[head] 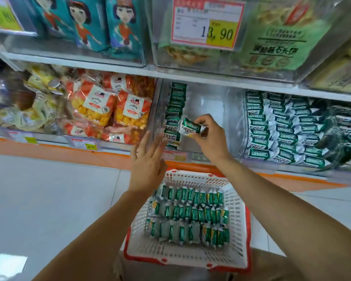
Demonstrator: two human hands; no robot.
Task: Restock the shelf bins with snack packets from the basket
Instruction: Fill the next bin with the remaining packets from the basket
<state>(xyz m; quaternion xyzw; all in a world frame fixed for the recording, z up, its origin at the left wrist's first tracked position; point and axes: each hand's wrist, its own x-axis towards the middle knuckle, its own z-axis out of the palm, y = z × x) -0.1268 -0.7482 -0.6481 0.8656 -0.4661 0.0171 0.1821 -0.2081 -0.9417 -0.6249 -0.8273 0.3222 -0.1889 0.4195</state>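
Note:
My right hand [210, 136] pinches one green-and-white snack packet [190, 126] in front of a clear shelf bin [209, 110]. A column of the same packets [173, 116] stands against that bin's left wall; the rest of the bin is bare. My left hand [148, 161] hovers with fingers straight and spread, just left of the bin's front, holding nothing. Below, a white basket with a red rim [236, 201] sits on my lap and holds several rows of green packets [190, 216].
The bin to the right [292, 130] is piled with the same green packets. To the left, a bin holds orange-and-yellow snack bags [109, 110]. An upper shelf carries teal bags, green bags and a price tag [207, 23]. Pale tiled floor [49, 199] lies at left.

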